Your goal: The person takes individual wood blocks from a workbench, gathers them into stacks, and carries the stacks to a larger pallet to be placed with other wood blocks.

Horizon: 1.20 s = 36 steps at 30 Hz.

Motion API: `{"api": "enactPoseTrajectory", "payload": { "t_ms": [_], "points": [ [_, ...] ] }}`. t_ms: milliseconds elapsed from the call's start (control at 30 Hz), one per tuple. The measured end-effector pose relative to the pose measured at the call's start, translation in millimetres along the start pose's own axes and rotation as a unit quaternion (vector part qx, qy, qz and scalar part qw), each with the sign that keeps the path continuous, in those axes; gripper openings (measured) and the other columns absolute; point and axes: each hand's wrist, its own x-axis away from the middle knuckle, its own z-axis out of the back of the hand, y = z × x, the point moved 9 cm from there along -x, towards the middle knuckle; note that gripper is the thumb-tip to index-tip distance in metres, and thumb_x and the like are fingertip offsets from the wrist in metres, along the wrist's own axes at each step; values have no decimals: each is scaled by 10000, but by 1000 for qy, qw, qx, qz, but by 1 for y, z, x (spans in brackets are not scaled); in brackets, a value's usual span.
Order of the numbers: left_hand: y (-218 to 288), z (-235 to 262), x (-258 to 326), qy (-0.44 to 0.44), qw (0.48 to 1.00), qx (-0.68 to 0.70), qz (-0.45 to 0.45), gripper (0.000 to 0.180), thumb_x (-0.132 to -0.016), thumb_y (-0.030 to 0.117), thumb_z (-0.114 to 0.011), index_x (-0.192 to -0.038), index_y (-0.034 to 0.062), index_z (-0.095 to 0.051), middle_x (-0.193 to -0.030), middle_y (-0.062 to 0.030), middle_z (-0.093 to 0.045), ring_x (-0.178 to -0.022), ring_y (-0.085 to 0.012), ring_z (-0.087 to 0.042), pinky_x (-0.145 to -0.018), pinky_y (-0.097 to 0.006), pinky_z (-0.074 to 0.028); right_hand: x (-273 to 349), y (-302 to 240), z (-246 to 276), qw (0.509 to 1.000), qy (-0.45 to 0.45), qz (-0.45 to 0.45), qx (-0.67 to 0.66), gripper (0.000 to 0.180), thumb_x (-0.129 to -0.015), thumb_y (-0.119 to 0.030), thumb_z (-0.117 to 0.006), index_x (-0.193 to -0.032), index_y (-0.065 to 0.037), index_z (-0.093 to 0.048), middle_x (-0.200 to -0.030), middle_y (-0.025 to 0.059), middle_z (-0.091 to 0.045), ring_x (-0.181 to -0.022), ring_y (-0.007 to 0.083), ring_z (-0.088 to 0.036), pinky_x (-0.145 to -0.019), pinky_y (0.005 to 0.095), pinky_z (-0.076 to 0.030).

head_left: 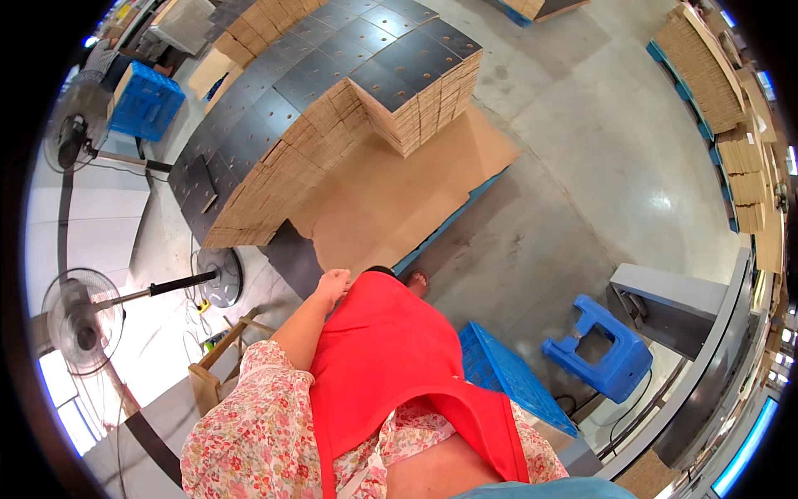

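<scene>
Looking down from my head, my left hand point(333, 285) is curled into a loose fist with the fingers together, holding nothing, hanging at my side against the edge of my red apron point(391, 366). My right hand is out of sight, so I cannot tell how it is. The flowered sleeve point(249, 424) covers my upper left arm.

Nearest my left hand on the floor is a flat brown cardboard sheet point(391, 200), spread just ahead of me, with the toe of my foot point(417, 281) near its edge. On the sheet's far side stand stacks of cardboard pieces point(332, 108) with dark tops, packed side by side in rows.

To my left stand two fans point(79, 320), one near and one farther back, and a blue crate point(145, 101) sits beyond them. To my right a blue plastic stool point(600, 345) stands on the concrete floor point(598, 141), with a blue crate lid point(507, 374) lying between it and me. More cardboard stacks point(706, 66) line the far right wall.
</scene>
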Motion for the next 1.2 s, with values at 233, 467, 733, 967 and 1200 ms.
{"api": "enactPoseTrajectory", "payload": {
  "t_ms": [233, 467, 733, 967, 1200],
  "points": [
    [-1, 26, 47, 39, 999, -21, -16, 344, -906, 344, -579, -1105, 63, -595, -893, -20, -605, -730, -113, -552, -624, -273, -462, 10, -7, -11, 995, 92, 10, 45, 228, -905, -279, -551, -1068, -137, -620, -1311, 152, -500, -1190, 371, -491, -930, 556, -401],
    [-48, 71, 71, 55, 998, 0, -27, 346, -900, 348, -577, -1105, 70, -595, -904, -17, -610, -733, -112, -554, -601, -269, -460, 32, -10, -28, 965, 232, 12, 123, 218, -904, -259, -555, -1084, -146, -605, -1387, 154, -448, -1242, 396, -448, -966, 583, -375],
    [-175, 127, 88, 59, 998, 4, -20, 314, -906, 353, -573, -976, 51, -623, -838, -22, -599, -672, -122, -541, -530, -276, -435, 75, -22, -66, 833, 486, 27, 263, 215, -903, -235, -559, -1101, -156, -589, -1474, 155, -389, -1301, 423, -399, -1006, 613, -345],
    [-253, 172, 105, 77, 994, -25, -77, 324, -901, 351, -578, -839, 40, -645, -691, -38, -589, -589, -130, -528, -501, -294, -417, 58, -2, -96, 941, 320, -27, 110, 706, -734, -424, -694, -1320, -68, -528, -1585, 189, 82, -1442, 439, 55, -1131, 602, -70],
    [-327, 202, 120, 73, 990, -66, -101, 346, -889, 349, -590, -859, 11, -658, -703, -67, -634, -620, -186, -572, -598, -365, -464, 98, -44, -58, 982, 162, -75, 57, 764, -764, -413, -622, -1432, -96, -426, -1578, 179, 160, -1449, 401, 131, -1150, 551, 24]
  ]
}}
